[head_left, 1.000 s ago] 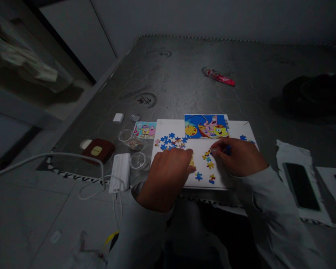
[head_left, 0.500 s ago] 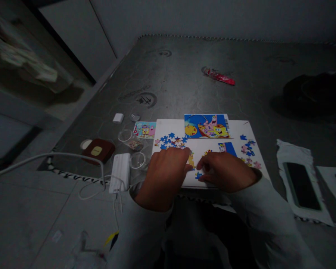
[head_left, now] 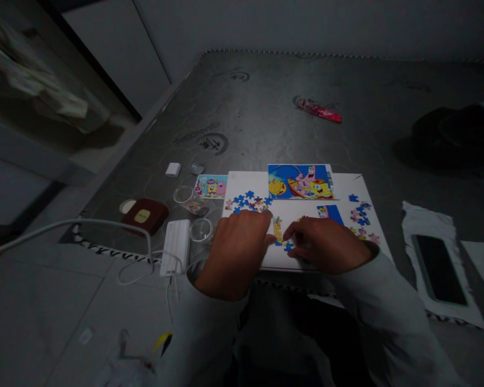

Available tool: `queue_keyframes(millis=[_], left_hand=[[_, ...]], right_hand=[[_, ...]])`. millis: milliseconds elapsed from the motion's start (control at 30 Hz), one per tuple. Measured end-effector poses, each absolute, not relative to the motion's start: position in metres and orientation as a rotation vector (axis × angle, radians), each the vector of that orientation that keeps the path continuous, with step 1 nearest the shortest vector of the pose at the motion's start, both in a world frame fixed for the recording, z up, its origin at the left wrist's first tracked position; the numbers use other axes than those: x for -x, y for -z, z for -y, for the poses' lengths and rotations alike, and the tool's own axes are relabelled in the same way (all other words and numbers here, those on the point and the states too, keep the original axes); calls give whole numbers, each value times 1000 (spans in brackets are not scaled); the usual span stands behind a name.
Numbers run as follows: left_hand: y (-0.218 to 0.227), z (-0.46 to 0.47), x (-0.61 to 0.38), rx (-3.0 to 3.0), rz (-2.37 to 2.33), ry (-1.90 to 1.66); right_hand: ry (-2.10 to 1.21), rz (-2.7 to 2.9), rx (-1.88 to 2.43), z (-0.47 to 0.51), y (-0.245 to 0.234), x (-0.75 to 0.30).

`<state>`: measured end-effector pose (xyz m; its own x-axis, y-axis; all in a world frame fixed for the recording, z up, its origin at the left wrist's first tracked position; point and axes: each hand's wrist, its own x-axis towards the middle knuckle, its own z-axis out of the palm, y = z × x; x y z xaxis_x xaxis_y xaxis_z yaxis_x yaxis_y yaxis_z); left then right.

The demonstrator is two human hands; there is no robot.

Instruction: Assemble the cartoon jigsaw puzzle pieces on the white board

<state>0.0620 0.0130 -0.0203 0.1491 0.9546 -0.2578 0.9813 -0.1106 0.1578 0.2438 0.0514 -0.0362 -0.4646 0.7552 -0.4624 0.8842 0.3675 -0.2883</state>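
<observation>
On a white board (head_left: pixel 306 260) on the table, my left hand (head_left: pixel 242 250) rests with its fingers curled, thumb and forefinger at the left edge of a joined yellow strip of jigsaw pieces (head_left: pixel 278 230). My right hand (head_left: pixel 326 244) comes from the other side, forefinger and thumb closed about a blue jigsaw piece (head_left: pixel 288 246) at the strip's lower end. Its other fingers are bent under and hidden. Behind it shows a joined blue section (head_left: pixel 331 214), partly covered. Loose blue pieces (head_left: pixel 248 200) lie beyond my left hand, and more pieces (head_left: pixel 361 215) at the board's right.
A cartoon picture card (head_left: pixel 300 181) lies at the board's back edge. To the left are clear plastic cups (head_left: pixel 200 230), a white power bank (head_left: pixel 175 247) with a cable, and a brown box (head_left: pixel 147 216). A phone (head_left: pixel 439 269) lies right; a red packet (head_left: pixel 318 110) lies farther back.
The view has shifted slightly. More of the yellow strip shows between my hands, and both hands stay nearly in place over the board.
</observation>
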Motion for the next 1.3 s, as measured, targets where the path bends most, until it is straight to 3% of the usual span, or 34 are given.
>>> queue_keyframes(millis=[633,1300], left_hand=[[36,-12,-62,-2243,-1722,-38],[27,-14,-66,-2179,-1745,21]], right_hand=[[732,-2415,-1429,-54,36,-244],[756,-2477,-1460,-60,43,-249]])
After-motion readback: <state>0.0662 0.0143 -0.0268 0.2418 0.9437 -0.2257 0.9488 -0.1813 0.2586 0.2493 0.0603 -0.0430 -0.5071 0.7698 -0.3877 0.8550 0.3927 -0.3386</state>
